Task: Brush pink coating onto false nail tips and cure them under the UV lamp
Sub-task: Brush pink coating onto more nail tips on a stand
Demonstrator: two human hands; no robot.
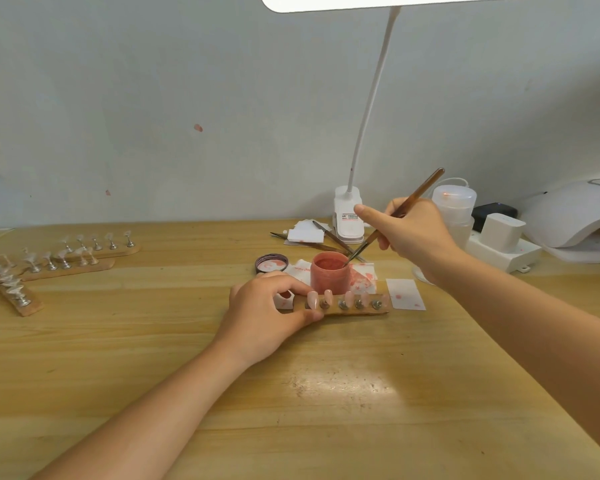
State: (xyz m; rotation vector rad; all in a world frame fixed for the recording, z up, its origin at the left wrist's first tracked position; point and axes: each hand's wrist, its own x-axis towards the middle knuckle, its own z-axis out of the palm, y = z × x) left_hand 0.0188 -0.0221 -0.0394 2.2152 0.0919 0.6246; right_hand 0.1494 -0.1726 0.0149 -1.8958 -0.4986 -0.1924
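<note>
Nail tips sit in a row on little metal stands along a wooden strip, lying flat on the counter about mid-scene, just near of the pink jar. They look pale pink already, though how much coating each has is too small to tell.

Left hand has its grip on the left end of that strip, thumb on the near edge and fingers curled over the far side, so the tips run off to the right of the grip, the closest one just beside the fingers. There's also a small white bit with a pink smear tucked under those fingers, can't tell what it is.

Right hand is further back and to the right, well apart from the tips, its grip pinched round a brown-handled brush. The brush slants down to the left and its bristle end is inside the open jar, right at the rim.

The jar's lid lies inside-up just left of it, and stained tissue sits under and right of the jar. A small white card with pink dots is just right of the strip.

Far right there's the white UV lamp with a power strip beside it, and a clip desk lamp behind the jar. More strips of clear tips on stands are off at the far left.
</note>
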